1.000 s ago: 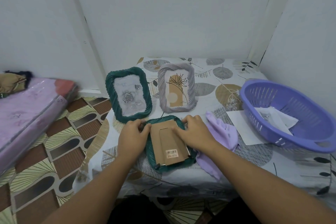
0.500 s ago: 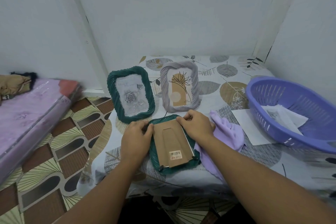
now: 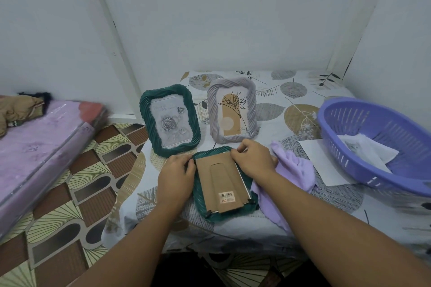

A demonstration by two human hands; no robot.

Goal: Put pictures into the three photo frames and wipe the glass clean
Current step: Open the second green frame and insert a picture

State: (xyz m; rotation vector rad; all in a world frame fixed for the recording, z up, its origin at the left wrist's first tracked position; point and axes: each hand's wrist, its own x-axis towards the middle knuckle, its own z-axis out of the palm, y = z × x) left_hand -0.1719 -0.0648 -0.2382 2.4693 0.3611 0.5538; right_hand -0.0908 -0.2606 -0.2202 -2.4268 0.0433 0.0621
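Since half a second ago, right hand [image 3: 253, 160] has edged along the far rim of the face-down green frame [image 3: 224, 182], fingers pinching the cardboard backing [image 3: 222, 185]; left hand [image 3: 176, 176] grips its left edge. Frame lies near the worktop [image 3: 303, 91] front edge, lilac cloth [image 3: 291, 170] touching right; two filled frames, green [image 3: 169, 119] and grey [image 3: 232, 110], stand behind, purple basket [image 3: 373, 147] well right.

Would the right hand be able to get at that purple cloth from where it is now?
Probably yes. The right hand is at the top edge of the face-down green frame, and the purple cloth lies right beside its wrist on the table, uncovered. It would first have to let go of the cardboard backing.
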